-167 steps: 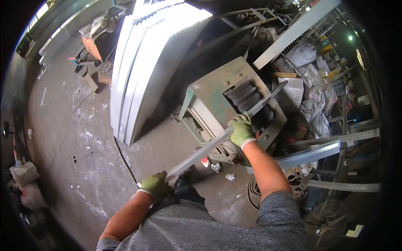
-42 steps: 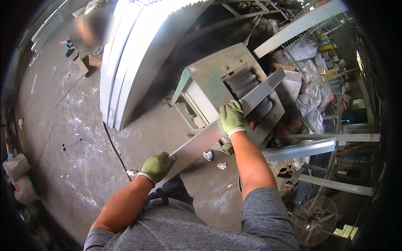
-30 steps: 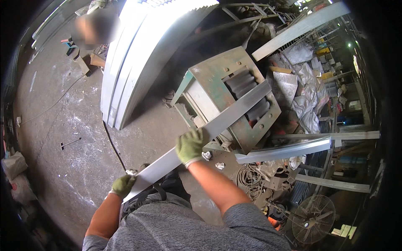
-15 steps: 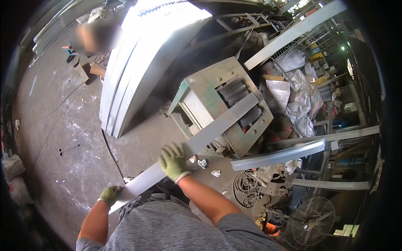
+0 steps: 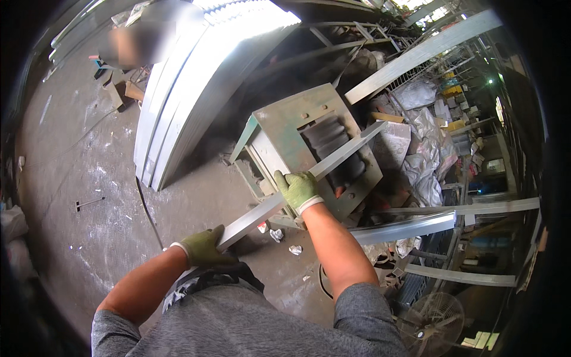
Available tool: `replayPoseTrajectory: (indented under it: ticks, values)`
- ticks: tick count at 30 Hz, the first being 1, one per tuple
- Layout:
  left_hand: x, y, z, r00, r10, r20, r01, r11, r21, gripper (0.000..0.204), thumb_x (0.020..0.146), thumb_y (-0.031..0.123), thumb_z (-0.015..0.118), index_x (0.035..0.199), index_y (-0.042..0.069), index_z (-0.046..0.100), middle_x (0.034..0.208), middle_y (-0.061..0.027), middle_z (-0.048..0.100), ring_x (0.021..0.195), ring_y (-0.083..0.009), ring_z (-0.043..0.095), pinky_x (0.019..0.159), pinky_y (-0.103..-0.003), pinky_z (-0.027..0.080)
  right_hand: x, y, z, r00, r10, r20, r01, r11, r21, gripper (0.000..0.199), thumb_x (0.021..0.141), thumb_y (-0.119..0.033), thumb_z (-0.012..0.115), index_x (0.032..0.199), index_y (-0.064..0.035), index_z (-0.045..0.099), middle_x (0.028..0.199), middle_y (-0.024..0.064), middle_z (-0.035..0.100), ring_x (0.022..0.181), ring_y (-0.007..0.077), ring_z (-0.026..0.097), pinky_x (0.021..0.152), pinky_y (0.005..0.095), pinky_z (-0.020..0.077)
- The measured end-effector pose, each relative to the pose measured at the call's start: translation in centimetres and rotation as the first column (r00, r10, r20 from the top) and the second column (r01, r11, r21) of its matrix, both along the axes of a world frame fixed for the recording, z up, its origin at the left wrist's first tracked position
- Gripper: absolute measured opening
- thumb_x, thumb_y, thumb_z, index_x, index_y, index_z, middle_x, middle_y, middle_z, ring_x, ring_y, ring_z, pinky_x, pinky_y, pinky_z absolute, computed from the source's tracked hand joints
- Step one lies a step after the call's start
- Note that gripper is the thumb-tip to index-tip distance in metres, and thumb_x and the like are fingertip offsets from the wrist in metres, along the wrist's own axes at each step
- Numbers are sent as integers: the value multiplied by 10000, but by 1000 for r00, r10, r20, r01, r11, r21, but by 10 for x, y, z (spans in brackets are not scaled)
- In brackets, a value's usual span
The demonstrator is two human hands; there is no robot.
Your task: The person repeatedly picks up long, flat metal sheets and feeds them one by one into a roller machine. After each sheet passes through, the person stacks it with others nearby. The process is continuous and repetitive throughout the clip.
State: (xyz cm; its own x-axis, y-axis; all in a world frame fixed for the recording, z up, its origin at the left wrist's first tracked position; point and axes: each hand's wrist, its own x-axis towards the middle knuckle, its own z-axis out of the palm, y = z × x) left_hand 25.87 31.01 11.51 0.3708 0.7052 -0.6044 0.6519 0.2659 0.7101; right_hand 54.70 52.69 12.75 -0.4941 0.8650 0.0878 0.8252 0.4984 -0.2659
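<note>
While both gloves grip it, the metal strip sits angled into the green machine.
Left hand clenched on the near end, right hand wrapped mid-strip by the rollers. Keep it flat & square w/ the slot, fingers clear.

Strip position: at 0.5 s ago the long grey metal strip had been drawn back from the green machine, its far end lying over the lower part of the opening. Now it is seen pushed forward again, the far end past the dark rollers at the upper right edge of the machine.

Right hand: shifted up the strip, now just beside the machine face.

Left hand: moved up and right with the strip's near end, closer to the body's midline. Both gloves are closed around the strip.
</note>
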Motion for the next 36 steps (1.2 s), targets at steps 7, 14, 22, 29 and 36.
replayPoseTrajectory:
  ticks: [7, 14, 22, 29, 36]
  values:
    - [2, -13, -17, 995, 85, -44, -87, 996, -30, 516, 912, 268, 733, 1361, 42, 618, 1253, -301, 737, 1194, -489, 707, 1027, -512, 554, -10, -5, -28, 999, 34, 2, -35, 996, 80, 634, 1075, -495, 566, 632, -83, 756, 708, 181, 734, 670, 430, 716, 742, 558, 558]
    - [-53, -86, -41, 989, 151, -12, -148, 982, 117, 487, 914, 391, 818, 1297, 119, 692, 1146, -239, 771, 1071, -441, 760, 949, -523, 591, -71, -74, -43, 992, 127, -7, -126, 991, 53, 599, 1068, -442, 566, 596, -111, 730, 644, 167, 709, 617, 401, 704, 699, 538, 553]
    - [-106, -168, -66, 982, 189, 9, -189, 975, 114, 495, 915, 350, 828, 1324, 119, 676, 1148, -245, 772, 1079, -447, 756, 935, -511, 597, -126, -142, -48, 979, 202, -18, -202, 979, 37, 509, 1033, -344, 636, 584, -115, 707, 632, 151, 707, 610, 378, 697, 782, 493, 599]
    - [-167, -244, -85, 985, 162, 54, -168, 973, 155, 471, 942, 194, 716, 1392, 69, 652, 1135, -249, 761, 1055, -475, 741, 917, -520, 600, -184, -220, -66, 979, 202, -31, -204, 976, -78, 492, 1049, -390, 586, 664, -133, 750, 686, 150, 749, 636, 364, 732, 732, 517, 566]
    - [-202, -300, -85, 973, 215, -84, -205, 971, 120, 554, 876, 45, 623, 1428, 12, 612, 1262, -266, 733, 1185, -468, 705, 1023, -513, 571, -218, -265, -76, 940, 316, -127, -338, 912, -232, 370, 1041, -357, 597, 810, -129, 775, 731, 135, 762, 676, 358, 740, 742, 510, 565]
